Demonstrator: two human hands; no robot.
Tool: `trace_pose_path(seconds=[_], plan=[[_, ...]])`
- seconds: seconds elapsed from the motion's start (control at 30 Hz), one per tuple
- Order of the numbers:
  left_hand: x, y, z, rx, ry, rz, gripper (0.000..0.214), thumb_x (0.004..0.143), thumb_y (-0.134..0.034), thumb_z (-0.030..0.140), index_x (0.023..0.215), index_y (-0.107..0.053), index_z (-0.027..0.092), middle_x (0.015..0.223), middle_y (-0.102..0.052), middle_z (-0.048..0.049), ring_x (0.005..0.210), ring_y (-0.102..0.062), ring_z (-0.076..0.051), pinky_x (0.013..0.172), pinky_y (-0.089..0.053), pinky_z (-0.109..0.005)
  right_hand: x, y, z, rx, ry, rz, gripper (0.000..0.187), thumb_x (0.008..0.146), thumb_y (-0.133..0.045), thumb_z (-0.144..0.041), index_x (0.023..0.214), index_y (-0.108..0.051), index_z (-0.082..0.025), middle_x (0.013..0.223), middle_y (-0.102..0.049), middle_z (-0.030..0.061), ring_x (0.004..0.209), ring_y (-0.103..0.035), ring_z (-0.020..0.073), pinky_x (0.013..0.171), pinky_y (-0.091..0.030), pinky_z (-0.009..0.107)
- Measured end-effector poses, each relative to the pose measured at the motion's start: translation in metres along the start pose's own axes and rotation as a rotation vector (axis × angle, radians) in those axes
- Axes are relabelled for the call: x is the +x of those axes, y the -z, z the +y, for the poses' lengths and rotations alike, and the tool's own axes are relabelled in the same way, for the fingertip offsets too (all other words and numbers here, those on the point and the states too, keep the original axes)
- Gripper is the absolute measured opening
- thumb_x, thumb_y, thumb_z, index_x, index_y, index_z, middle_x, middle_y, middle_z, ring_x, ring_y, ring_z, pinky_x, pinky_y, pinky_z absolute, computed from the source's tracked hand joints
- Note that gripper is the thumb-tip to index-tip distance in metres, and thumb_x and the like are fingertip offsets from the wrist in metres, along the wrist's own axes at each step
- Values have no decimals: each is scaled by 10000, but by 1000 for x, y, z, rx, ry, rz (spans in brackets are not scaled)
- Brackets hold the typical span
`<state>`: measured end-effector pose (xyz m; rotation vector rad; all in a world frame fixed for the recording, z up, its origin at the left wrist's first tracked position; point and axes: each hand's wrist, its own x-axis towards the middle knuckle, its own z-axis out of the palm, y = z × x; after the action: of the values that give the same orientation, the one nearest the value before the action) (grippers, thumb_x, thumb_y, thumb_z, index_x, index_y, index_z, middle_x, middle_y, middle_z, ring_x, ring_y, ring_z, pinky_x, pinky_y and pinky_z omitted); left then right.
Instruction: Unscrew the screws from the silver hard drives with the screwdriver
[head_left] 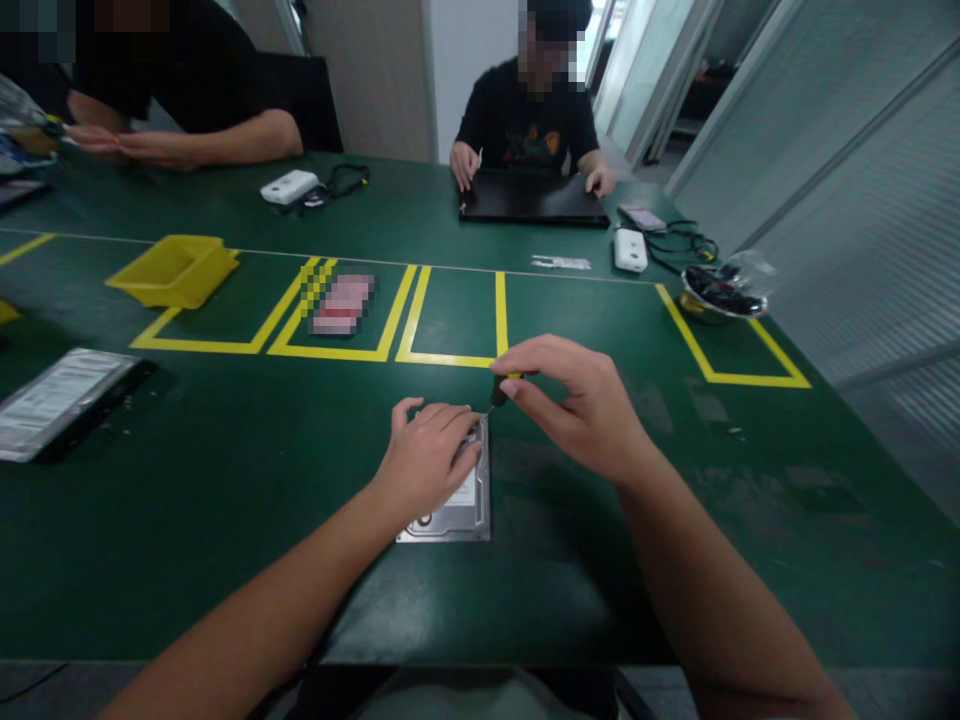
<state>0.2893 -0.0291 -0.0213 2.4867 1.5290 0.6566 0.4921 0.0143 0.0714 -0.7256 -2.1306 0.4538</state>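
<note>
A silver hard drive (474, 520) lies label up on the green table in front of me. My left hand (431, 450) rests across its upper left part, fingers stretched out and thumb apart, covering much of the label. Between the thumb and fingers of my right hand (577, 400) is a small screwdriver (499, 388) with a dark and yellow handle. It points down, slightly tilted, with its thin tip at the drive's top right corner. Whether the tip sits in a screw is too small to tell.
Another hard drive (64, 400) lies at the left. Beyond are a yellow bin (180, 272), yellow tape outlines and a metal bowl (724, 300) of dark parts. Across the table, one person's hands touch a black panel (532, 197); another person sits at the far left.
</note>
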Motion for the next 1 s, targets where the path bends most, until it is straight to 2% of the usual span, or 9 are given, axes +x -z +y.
trace_pose_path(seconds=[0.17, 0.37, 0.53, 0.77, 1.0], plan=[[-1, -1, 0, 1, -1, 1, 267, 952, -536, 308, 1195, -627, 243, 1248, -695, -52, 1175, -617, -262, 1064, -240, -551, 0, 4, 0, 48, -3, -92, 167, 928, -602, -181, 1055, -708, -156, 1038, -740, 62, 993, -676, 137, 903, -523, 271], [-2, -1, 0, 1, 2, 16, 264, 957, -532, 304, 1194, -630, 244, 1245, -697, -66, 1170, -618, -268, 1071, -220, -560, -2, 5, 3, -57, 33, -43, 276, 917, -557, -123, 1165, -677, -119, 1120, -717, 97, 1052, -654, 149, 948, -504, 282], [-2, -1, 1, -6, 2, 17, 268, 958, -526, 297, 1198, -630, 241, 1245, -698, -80, 1171, -617, -273, 1079, -215, -562, -4, 6, 2, -112, 30, -71, 387, 922, -469, -67, 1261, -634, -155, 1150, -680, 95, 1040, -637, 145, 924, -511, 304], [-1, 0, 2, -2, 1, 27, 267, 946, -536, 293, 1184, -645, 239, 1238, -704, -83, 1160, -625, -282, 1074, -229, -561, -4, 0, 3, -270, 35, -1, 290, 958, -529, -195, 1226, -641, -191, 1038, -665, 92, 951, -628, 169, 842, -529, 332], [-1, 0, 1, 3, 0, 8, 262, 948, -537, 295, 1180, -645, 238, 1239, -699, -71, 1163, -621, -277, 1078, -222, -565, -4, -6, 0, -382, -14, 57, 211, 919, -636, -288, 1024, -697, -115, 880, -631, 77, 819, -602, 166, 733, -502, 295]])
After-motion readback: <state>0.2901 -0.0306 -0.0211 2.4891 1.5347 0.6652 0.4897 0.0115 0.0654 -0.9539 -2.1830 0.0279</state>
